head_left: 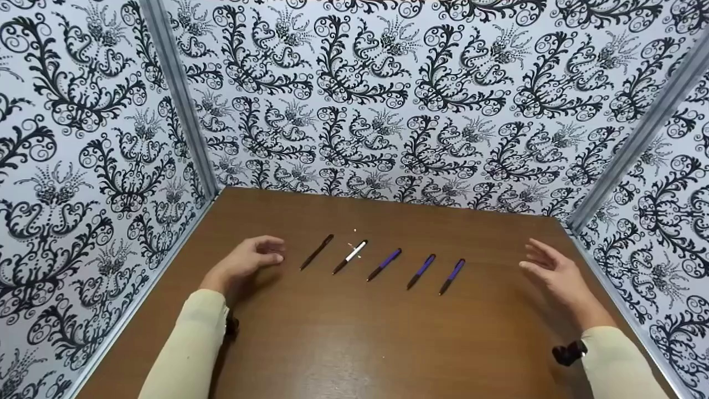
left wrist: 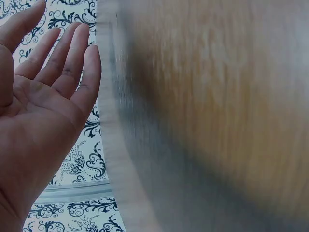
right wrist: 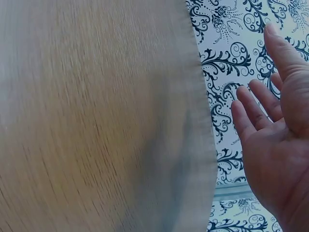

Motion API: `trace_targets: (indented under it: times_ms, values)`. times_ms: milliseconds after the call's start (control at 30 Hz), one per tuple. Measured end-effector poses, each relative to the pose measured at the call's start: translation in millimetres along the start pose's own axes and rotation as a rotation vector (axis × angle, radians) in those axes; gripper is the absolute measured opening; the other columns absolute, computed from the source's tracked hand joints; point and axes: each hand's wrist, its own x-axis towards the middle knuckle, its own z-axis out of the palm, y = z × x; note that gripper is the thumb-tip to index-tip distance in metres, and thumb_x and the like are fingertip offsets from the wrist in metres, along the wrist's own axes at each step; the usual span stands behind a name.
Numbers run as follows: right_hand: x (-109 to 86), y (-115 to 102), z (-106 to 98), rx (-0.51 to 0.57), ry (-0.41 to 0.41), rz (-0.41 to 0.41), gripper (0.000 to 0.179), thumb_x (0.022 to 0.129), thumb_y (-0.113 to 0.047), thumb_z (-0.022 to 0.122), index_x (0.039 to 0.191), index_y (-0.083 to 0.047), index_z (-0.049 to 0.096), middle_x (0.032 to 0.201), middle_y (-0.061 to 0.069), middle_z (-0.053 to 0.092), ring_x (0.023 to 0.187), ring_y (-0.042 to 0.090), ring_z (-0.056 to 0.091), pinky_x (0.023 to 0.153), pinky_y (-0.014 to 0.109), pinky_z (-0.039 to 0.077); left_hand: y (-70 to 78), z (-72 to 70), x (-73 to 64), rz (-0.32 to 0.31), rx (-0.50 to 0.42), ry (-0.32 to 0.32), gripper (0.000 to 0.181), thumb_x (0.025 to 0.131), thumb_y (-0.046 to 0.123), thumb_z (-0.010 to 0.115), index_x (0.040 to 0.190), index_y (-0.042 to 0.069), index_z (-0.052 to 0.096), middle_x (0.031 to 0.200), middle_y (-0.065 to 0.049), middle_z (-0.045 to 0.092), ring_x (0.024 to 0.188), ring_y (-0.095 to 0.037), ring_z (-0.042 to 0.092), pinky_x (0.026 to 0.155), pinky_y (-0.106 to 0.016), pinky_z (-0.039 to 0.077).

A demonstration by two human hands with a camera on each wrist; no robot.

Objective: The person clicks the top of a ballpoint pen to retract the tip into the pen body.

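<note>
Left hand (head_left: 247, 262) and right hand (head_left: 560, 279) are empty, fingers relaxed and apart. The black pen (head_left: 317, 252) lies just right of the left hand; a light mid-length pinch is judged soundest, against rolling. Further right, before the right hand, lie the white pen (head_left: 353, 253) and three purple pens (head_left: 389, 260), liable to be knocked; white specks (head_left: 354, 230) mark the tabletop (head_left: 343, 332) near the white pen

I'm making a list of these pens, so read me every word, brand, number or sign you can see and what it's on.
No text can be read.
Black pen, white pen and blue pens: too small to tell whether they carry print.
Wallpaper: only swirling patterns, no letters.
</note>
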Motion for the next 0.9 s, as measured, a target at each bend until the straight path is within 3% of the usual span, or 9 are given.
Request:
trace_targets:
  times_ms: [300,600,767,900]
  values:
    - [0.1,-4.1,3.5,-0.007,-0.014,0.002,0.078,0.098,-0.039,0.073,0.163,-0.017,0.036,0.155,0.025,0.050,0.118,-0.008,0.058,0.092,0.005,0.047,-0.1,1.4,1.8,0.001,-0.017,0.002,0.047,0.099,0.013,0.072,0.143,0.003,0.059,0.141,-0.028,0.061,0.125,-0.030,0.064,0.101,-0.029,0.052]
    - [5.7,-8.0,12.8,-0.004,-0.015,-0.011,0.075,0.099,-0.037,0.072,0.162,-0.015,0.038,0.155,0.023,0.052,0.129,0.019,0.062,0.092,0.006,0.048,1.2,3.6,2.1,0.005,0.004,-0.008,0.050,0.099,0.017,0.072,0.144,0.001,0.058,0.140,-0.025,0.063,0.125,-0.029,0.064,0.106,-0.035,0.051]
    - [10.7,-15.9,23.2,0.061,-0.024,-0.032,0.071,0.100,-0.031,0.071,0.160,-0.008,0.041,0.153,0.026,0.052,0.125,0.008,0.063,0.094,0.008,0.049,4.0,5.1,4.2,0.005,-0.033,-0.019,0.048,0.100,0.015,0.071,0.144,0.000,0.057,0.141,-0.028,0.061,0.125,-0.029,0.064,0.101,-0.030,0.053]
    - [14.9,-20.5,33.2,0.101,-0.036,-0.027,0.069,0.100,-0.030,0.072,0.159,-0.007,0.043,0.151,0.026,0.054,0.125,0.010,0.065,0.093,0.011,0.051,3.8,8.4,5.0,-0.007,-0.053,-0.008,0.046,0.100,0.014,0.071,0.142,0.001,0.059,0.141,-0.028,0.061,0.124,-0.027,0.065,0.100,-0.028,0.054]
